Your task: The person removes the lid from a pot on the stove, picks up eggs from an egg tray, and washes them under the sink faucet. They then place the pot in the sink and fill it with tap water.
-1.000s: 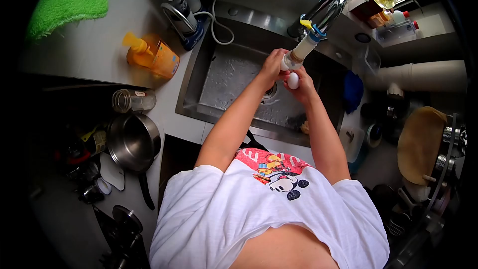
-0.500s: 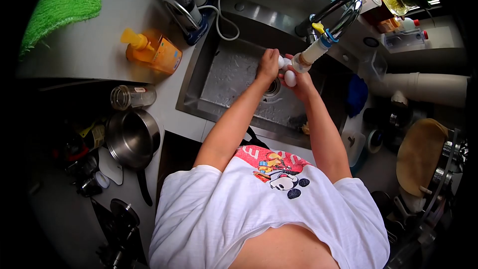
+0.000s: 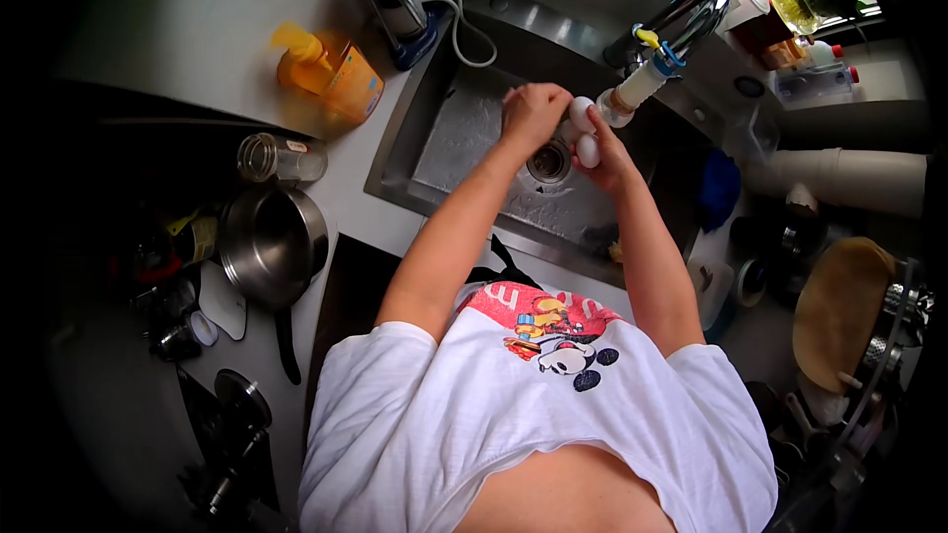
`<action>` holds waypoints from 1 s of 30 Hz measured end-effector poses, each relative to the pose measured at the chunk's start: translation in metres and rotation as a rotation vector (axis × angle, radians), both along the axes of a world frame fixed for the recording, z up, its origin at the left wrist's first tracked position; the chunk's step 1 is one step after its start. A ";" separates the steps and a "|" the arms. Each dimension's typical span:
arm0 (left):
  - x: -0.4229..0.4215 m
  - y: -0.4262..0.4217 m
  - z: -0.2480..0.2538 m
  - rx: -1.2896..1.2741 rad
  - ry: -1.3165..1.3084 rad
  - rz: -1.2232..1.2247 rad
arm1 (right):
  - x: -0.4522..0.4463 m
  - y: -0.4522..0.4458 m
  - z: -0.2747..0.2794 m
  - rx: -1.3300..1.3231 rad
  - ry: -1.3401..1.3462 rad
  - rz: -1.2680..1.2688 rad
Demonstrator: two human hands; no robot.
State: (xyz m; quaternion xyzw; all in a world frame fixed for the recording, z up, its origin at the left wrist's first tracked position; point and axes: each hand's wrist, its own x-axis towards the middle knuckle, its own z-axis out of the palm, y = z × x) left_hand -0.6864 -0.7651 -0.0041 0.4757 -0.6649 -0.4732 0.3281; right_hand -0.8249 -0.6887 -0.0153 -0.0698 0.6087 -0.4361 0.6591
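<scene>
My right hand [image 3: 614, 160] is closed around white eggs over the sink [image 3: 454, 163]. One egg [image 3: 583, 114] sits at its fingertips and another egg [image 3: 589, 150] lies lower, by the palm; a paler shape between them may be a third. To the left, my left hand [image 3: 536, 116] is curled with its back toward me, close beside the eggs; whatever its fingers hold, if anything, is hidden. The faucet [image 3: 681, 25] ends in a clear-tipped nozzle [image 3: 617, 107] just right of the upper egg. Below the hands shows the round drain [image 3: 548, 164].
An orange pump bottle [image 3: 331, 74] stands on the left counter, near a glass jar [image 3: 281, 159] and a steel pan [image 3: 275, 247]. A blue cloth-like item [image 3: 718, 190] lies at the sink's right edge. A white pipe [image 3: 839, 178] runs farther right.
My left hand has drawn slightly left and up from the eggs, its fingers curling. The eggs in my right hand show more fully. The whole view has shifted a little.
</scene>
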 end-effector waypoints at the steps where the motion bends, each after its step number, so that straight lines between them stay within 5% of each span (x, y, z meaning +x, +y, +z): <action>1: 0.008 -0.001 0.012 -0.132 -0.137 0.021 | 0.003 0.001 0.002 0.003 -0.006 0.001; 4: 0.029 -0.010 0.027 -0.108 -0.344 -0.082 | 0.004 0.000 0.004 -0.020 0.019 0.023; 6: 0.036 -0.006 0.014 -0.482 -0.488 0.002 | 0.005 -0.002 0.008 -0.017 0.053 0.034; 8: 0.042 0.003 0.002 -0.539 -0.585 0.070 | 0.004 -0.005 0.010 -0.003 0.099 0.052; 15: 0.059 -0.023 0.028 0.384 -0.561 -0.462 | 0.008 -0.011 0.012 -0.030 0.153 0.090; 17: 0.064 0.010 0.020 -0.231 -0.874 -0.267 | 0.011 -0.010 0.010 -0.068 0.108 0.075; 19: 0.079 0.022 0.035 -0.380 -0.742 -0.148 | 0.008 -0.014 0.000 -0.071 0.087 0.089; 21: 0.102 0.027 0.046 -0.444 -0.425 -0.150 | 0.007 -0.015 -0.002 -0.080 0.019 0.116; 26: 0.226 0.082 0.093 -0.722 -0.457 0.207 | 0.011 -0.019 -0.007 -0.116 0.022 0.074; 30: 0.340 0.153 0.089 -0.572 -0.672 0.553 | 0.012 -0.016 -0.008 -0.105 0.023 0.071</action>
